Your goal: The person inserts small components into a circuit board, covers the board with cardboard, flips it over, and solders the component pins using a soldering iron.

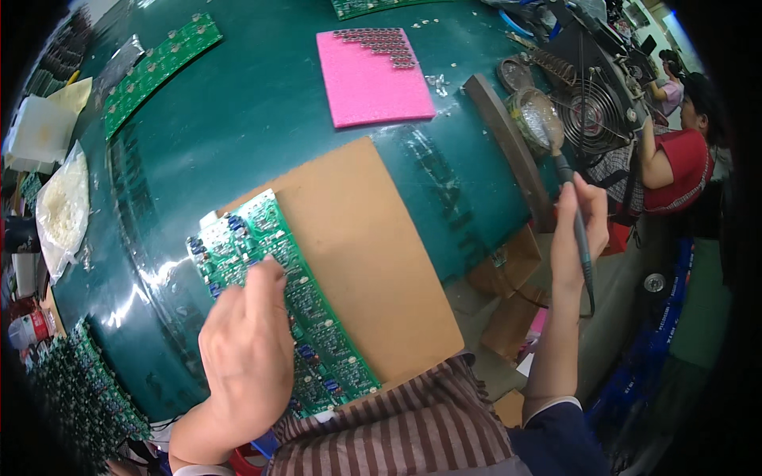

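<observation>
A long green circuit board (325, 325), crowded with small parts, lies at a slant on a brown cardboard sheet (369, 230). My left hand (246, 349) is over the board's middle, thumb and fingertips pinched together close to its surface; whatever they hold is hidden. In my right hand (583, 226) is a soldering iron (563, 168), gripped like a pen by its dark handle. Its front end points away from me, over a round container (530, 123) beside the table's right edge. The tip itself is hard to make out there.
Pink foam (377, 99) carries rows of small metal parts (381, 44). Another green board (163, 75) lies at far left, near a bag of white pieces (63, 210). Stacked boards (83, 397) stand at near left. A dark bar (508, 147), a fan (589, 117) and a person in red (675, 166) are right.
</observation>
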### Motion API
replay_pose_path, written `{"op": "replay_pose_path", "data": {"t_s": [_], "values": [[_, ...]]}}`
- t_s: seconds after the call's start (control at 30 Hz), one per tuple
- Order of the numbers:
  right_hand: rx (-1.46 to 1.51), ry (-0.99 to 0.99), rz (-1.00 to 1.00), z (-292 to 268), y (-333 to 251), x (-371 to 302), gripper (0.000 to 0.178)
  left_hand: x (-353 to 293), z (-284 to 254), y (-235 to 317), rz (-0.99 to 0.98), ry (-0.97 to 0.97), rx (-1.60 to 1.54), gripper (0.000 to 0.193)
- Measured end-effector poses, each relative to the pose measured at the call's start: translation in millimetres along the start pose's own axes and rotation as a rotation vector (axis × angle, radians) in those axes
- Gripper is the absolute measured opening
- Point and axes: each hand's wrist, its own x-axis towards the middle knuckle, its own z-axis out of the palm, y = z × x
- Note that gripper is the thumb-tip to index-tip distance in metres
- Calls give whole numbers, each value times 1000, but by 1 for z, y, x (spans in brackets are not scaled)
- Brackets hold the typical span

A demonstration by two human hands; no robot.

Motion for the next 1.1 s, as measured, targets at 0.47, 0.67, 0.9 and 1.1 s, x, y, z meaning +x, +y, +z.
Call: {"op": "replay_pose_path", "data": {"t_s": [0.47,0.67,0.9,1.1], "values": [[599,-636,-423,-9,-94,-91,19,-33,9,11,-22,21,-110,18],[580,-708,-399,-7,-99,-98,19,-36,17,5,41,99,-66,25],[562,-722,-427,-6,-103,-95,19,-35,10,15,-33,29,-18,14],[540,-733,-444,-8,-102,-95,21,-32,12,8,10,32,-38,15]]}}
